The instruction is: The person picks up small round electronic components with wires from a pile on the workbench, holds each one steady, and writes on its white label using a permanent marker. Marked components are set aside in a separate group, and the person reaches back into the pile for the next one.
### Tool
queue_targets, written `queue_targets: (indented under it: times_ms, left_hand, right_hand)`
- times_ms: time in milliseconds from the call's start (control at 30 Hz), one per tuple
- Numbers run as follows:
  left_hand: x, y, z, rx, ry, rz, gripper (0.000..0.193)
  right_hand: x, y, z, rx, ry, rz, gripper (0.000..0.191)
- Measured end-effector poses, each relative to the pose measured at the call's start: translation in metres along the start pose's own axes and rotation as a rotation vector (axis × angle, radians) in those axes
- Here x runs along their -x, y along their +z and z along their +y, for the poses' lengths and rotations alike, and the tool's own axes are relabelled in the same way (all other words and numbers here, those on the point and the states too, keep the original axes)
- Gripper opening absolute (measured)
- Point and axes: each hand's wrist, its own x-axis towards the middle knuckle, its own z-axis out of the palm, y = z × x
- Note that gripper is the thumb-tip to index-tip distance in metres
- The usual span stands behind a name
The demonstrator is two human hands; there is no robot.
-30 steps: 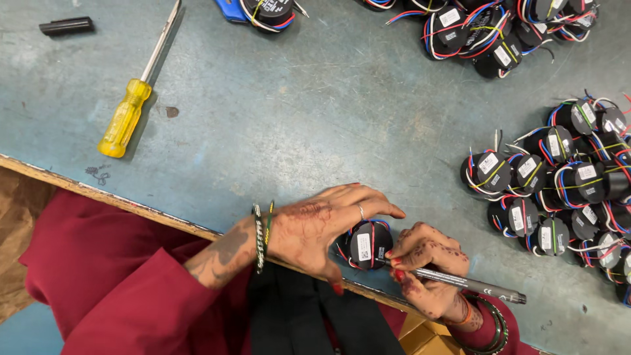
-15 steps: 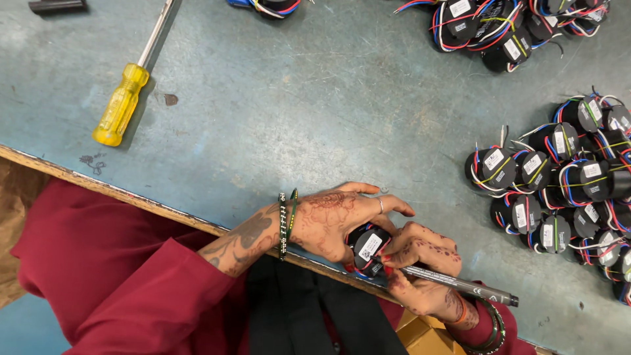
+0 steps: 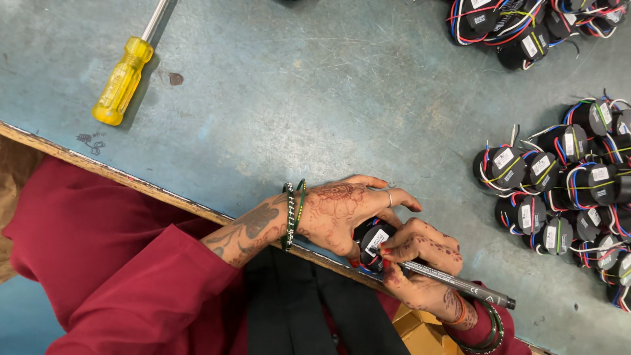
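My left hand (image 3: pixel 345 210) grips a small black round wired part (image 3: pixel 372 242) with a white label, at the near edge of the blue-grey table (image 3: pixel 282 112). My right hand (image 3: pixel 424 263) holds a dark pen (image 3: pixel 460 284) with its tip against the label. Both hands touch the part, and my fingers hide most of it. Bangles ring both wrists, and the sleeves are dark red.
A yellow-handled screwdriver (image 3: pixel 121 82) lies at the far left. A heap of several black wired parts (image 3: pixel 565 190) fills the right side, and another heap (image 3: pixel 519 26) sits at the top right. A cardboard box corner (image 3: pixel 417 332) shows below the table edge.
Both hands and the part have stayed at the table edge, with the pen tip on the label. The view has shifted slightly, so the screwdriver sits higher in the frame.
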Motion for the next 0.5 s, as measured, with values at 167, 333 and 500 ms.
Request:
queue_targets:
  times_ms: [167, 333, 500]
  left_hand:
    - [0.0004, -0.0001, 0.0008, 0.003, -0.012, -0.007, 0.098]
    - [-0.0004, 0.0002, -0.0004, -0.023, -0.004, 0.011, 0.097]
    - [-0.0003, -0.0008, -0.0017, -0.032, 0.01, 0.003, 0.098]
  right_hand:
    - [-0.0016, -0.0021, -0.0017, 0.02, -0.006, -0.016, 0.013]
    - [-0.0043, -0.0012, -0.003, -0.017, 0.003, 0.012, 0.013]
    - [-0.002, -0.0021, -0.0025, 0.026, -0.003, -0.001, 0.011]
